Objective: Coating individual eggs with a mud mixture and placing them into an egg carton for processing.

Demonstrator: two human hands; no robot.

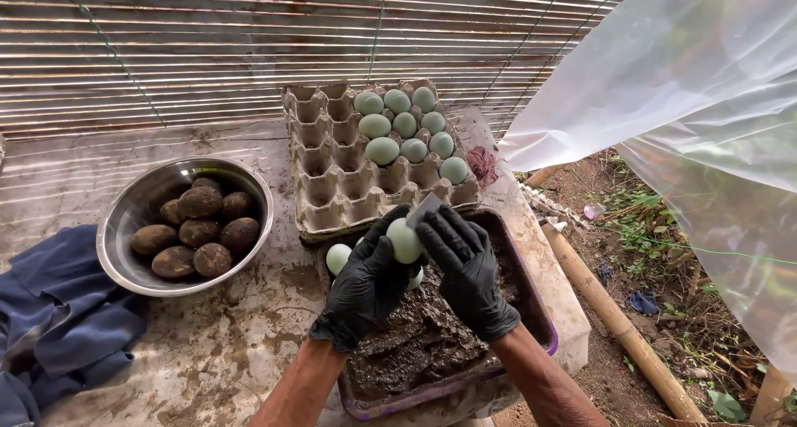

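My left hand (365, 282), in a black glove, holds a pale green egg (404, 240) over a dark tray of wet mud (432, 336). In its own black glove, my right hand (466, 269) grips a small flat scraper (425, 208) against the top of that egg. Another pale egg (337, 258) lies at the tray's left edge, beside my left hand. Just behind the tray stands a cardboard egg carton (332, 178) with several clean green eggs (405, 126) in its right half.
A steel bowl (137, 201) holding several mud-coated eggs (199, 228) sits on the stained table at left. A blue cloth (58, 311) lies at the left edge. Bamboo slats form the back wall; clear plastic sheeting (689, 103) hangs at right above bare ground and a bamboo pole (618, 323).
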